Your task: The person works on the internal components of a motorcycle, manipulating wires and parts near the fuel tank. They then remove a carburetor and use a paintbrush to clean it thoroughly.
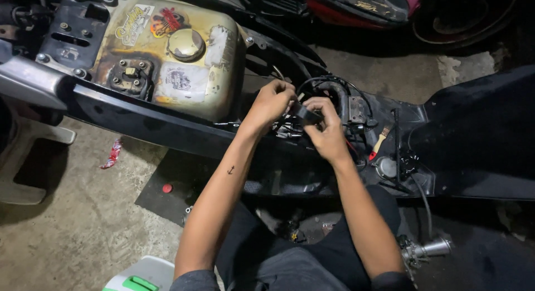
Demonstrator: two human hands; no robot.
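A stripped scooter frame (167, 126) runs across the view from upper left to right, its black body panels off and its inner parts bare. At the right it ends in a broad black panel (479, 135). On the frame's left half sits a worn cream fuel tank (184, 57), stained with rust, patched with stickers and closed by a round cap (186, 44). Below the frame lies a dusty concrete floor (83, 224), with a dark mat (167, 193) partly under the scooter. A pale plastic stool (25, 168) stands at the far left.

The person's two forearms reach up from the bottom edge to the open bay just right of the tank. The left hand (272, 103) is closed, fingers curled down onto a bundle of wires (287, 129) at the bay's edge. The right hand (329, 132) is closed too, pinching a small black part (305, 113) between thumb and fingers; it may be a connector, though the dim light leaves that unclear. The part sits between the two hands, above the wires, beside a curved black hose (334, 90).

Right of the hands, a small brush (380, 140) with a red handle tip lies in the bay. A metal cylinder (432, 248) rests on the floor near the right knee. A red wrapper (112, 153) and a red bottle cap (167, 188) lie under the tank.
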